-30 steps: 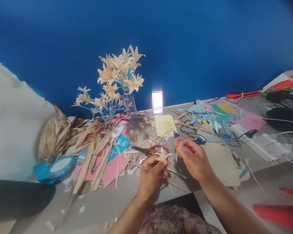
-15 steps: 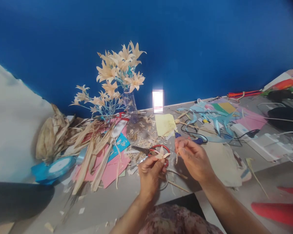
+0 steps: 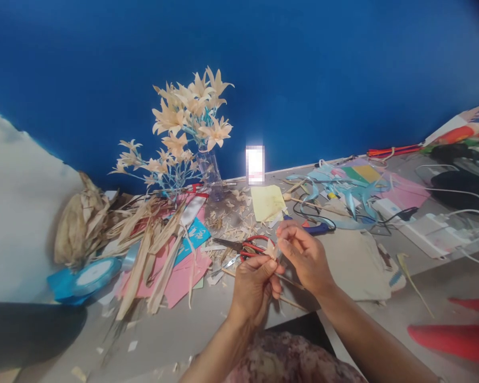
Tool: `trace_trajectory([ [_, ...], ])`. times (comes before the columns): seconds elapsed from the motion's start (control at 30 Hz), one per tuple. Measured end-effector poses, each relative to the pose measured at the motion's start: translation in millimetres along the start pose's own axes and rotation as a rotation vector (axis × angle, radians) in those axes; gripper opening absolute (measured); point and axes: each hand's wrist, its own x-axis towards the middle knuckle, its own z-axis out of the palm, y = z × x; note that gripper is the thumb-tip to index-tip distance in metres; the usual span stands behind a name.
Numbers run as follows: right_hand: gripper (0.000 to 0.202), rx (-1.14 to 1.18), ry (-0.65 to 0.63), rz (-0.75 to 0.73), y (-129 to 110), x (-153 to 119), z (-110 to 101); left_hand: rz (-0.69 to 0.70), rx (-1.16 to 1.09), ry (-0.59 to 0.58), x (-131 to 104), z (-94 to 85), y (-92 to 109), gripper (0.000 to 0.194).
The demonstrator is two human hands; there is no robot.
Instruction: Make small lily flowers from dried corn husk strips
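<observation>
My left hand (image 3: 256, 282) pinches a small cream flower (image 3: 270, 249) between thumb and fingers, its petals pointing up. Close on its right, my right hand (image 3: 303, 255) has its thumb and fingertips together beside the petals; what they hold is too small to make out. Behind the hands lie red-handled scissors (image 3: 251, 246) with dark blades pointing left. Thin pale sticks stick out beneath my hands. A yellow paper square (image 3: 268, 202) lies beyond, and a blue-handled tool (image 3: 319, 229) is partly hidden behind my right hand.
Cream flowers (image 3: 193, 103) stand in a clear vase (image 3: 210, 175) at the blue wall. Dry husks (image 3: 141, 266), pink paper (image 3: 193, 271) and a blue ribbon roll (image 3: 91, 276) lie left. A white power strip (image 3: 419, 231) and cloth (image 3: 353, 263) are on the right.
My right hand has moved left, close to the flower. The flower in my left hand has turned and shows less open. The whole view has shifted slightly.
</observation>
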Motion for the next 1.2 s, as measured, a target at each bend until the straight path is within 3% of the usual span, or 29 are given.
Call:
trace_trajectory([
  [0.3,0.020,-0.085,-0.011,-0.020,-1.4,-1.5,0.2,-0.020,-0.026,-0.024,-0.4,-0.3,-0.1,0.035],
  [0.93,0.006,-0.164,-0.039,-0.144,3.4,-8.5,-3.3,0.041,0.085,0.002,-4.5,-1.0,1.9,0.027],
  [1.2,0.010,-0.347,-0.075,-0.280,3.7,-10.0,-9.9,0.081,0.248,0.016,-7.9,-1.2,4.9,0.029],
])
